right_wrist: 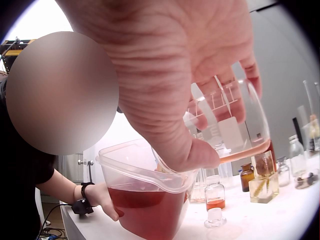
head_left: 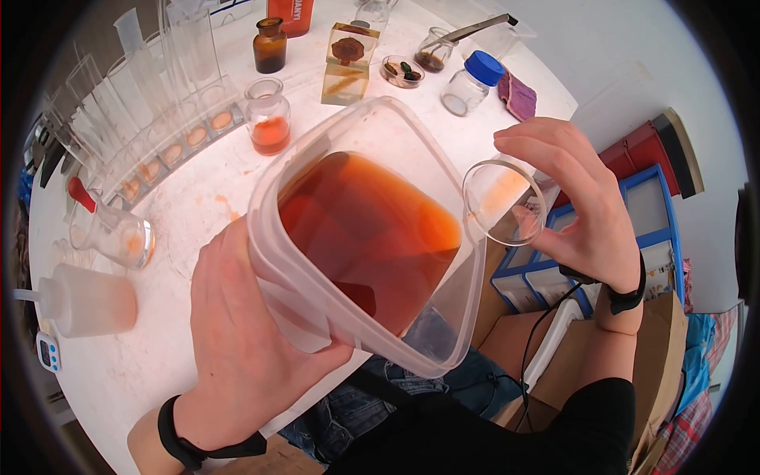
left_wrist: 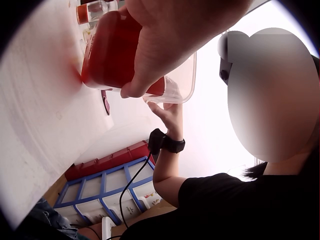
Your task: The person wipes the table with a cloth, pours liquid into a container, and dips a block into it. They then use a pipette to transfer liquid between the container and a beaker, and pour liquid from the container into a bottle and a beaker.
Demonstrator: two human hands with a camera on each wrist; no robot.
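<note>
My left hand [head_left: 241, 340] grips the near left side of a clear plastic tub [head_left: 265, 194], thumb along its lower wall. The tub holds a large amount of red-orange liquid [head_left: 368, 237] and is tilted. In my right hand [head_left: 582, 194] is a clear glass beaker [head_left: 499, 202], pinched between thumb and fingers, its round mouth at the tub's right rim. The right wrist view shows the beaker tipped, with a little orange liquid [right_wrist: 245, 152] along its lower side and white markings on its glass.
Behind the tub stand a small jar of orange liquid [head_left: 271, 131], a brown bottle [head_left: 270, 47] and a blue-capped jar [head_left: 473, 83]. At left are a rack of glass tubes [head_left: 182, 150], a flask [head_left: 119, 233] and a wash bottle [head_left: 95, 301]. Blue-framed drawers [head_left: 657, 214] stand right.
</note>
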